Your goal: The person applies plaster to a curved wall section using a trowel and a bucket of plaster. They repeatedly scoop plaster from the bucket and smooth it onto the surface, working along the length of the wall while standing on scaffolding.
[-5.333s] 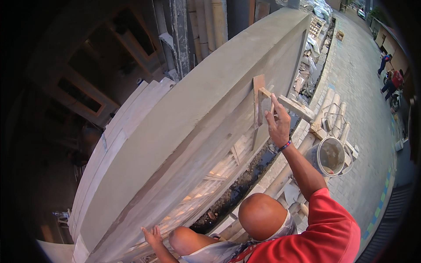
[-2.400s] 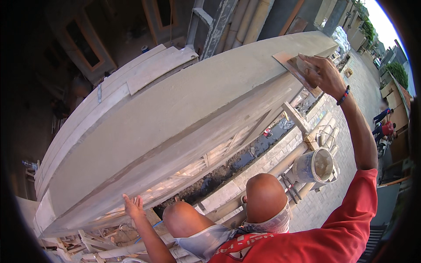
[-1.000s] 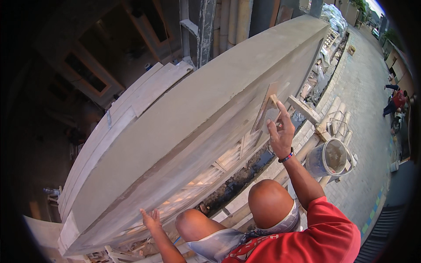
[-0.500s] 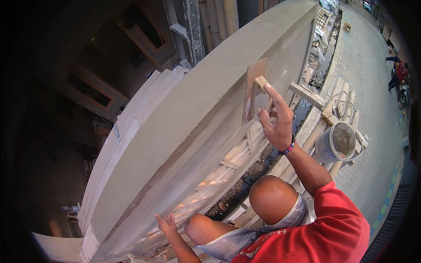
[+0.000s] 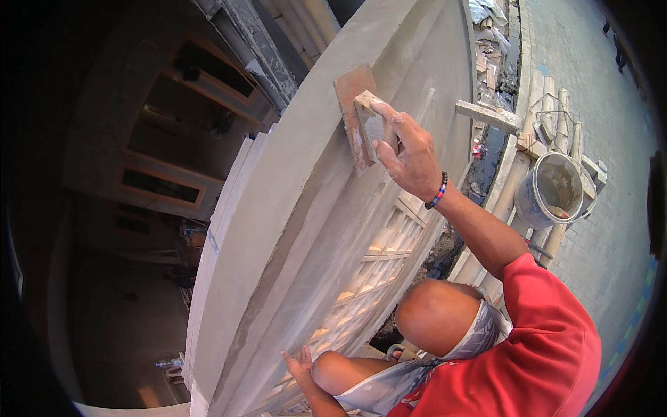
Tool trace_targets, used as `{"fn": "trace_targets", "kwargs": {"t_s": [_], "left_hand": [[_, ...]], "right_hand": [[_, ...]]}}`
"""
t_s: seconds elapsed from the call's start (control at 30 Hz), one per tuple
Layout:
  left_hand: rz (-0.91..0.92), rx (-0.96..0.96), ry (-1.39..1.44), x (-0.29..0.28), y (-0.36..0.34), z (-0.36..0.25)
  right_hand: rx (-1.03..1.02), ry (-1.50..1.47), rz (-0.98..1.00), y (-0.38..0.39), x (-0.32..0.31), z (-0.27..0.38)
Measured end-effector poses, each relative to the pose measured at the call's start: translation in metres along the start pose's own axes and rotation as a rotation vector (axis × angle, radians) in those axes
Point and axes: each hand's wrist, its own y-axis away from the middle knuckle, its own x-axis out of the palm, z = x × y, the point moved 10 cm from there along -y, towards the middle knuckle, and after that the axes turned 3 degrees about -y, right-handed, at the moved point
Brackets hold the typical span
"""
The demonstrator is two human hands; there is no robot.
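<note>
Upper garment: 1 short-sleeved T-shirt (image 5: 542, 340), red, soft creases over shoulder and back; loose sleeve (image 5: 535, 281) with a straight hem above the elbow; traces of pale marking near the front, too small to make out.
Lower garment: 1 pair of shorts (image 5: 386, 388), whitish, with a grey pattern clearest on the right leg; hems near the 2 bare knees.
Wristwear: 1 beaded bracelet (image 5: 439, 192), right wrist, black with blue and red sections.
Hands: 2, ungloved; right hand (image 5: 411, 151) marked with pale smears on the fingers; left hand (image 5: 299, 363) bare to the forearm.
</note>
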Motion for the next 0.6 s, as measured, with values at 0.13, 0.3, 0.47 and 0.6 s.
{"fn": "trace_targets", "kwargs": {"t_s": [0.13,0.3,0.47,0.6], "left_hand": [[0.016,-0.018,0.040,-0.002,-0.007,-0.002],[0.047,-0.062,-0.011,-0.013,-0.031,-0.003],[0.100,-0.099,0.005,-0.032,-0.047,-0.011],[0.015,-0.007,-0.048,-0.015,-0.027,-0.005]], "right_hand": [[-0.009,0.040,0.171,0.057,0.029,-0.015],[0.058,-0.098,0.020,0.045,-0.013,-0.030],[0.135,-0.100,-0.007,-0.015,-0.007,-0.033],[0.117,-0.013,0.213,0.067,0.014,-0.048]]}}
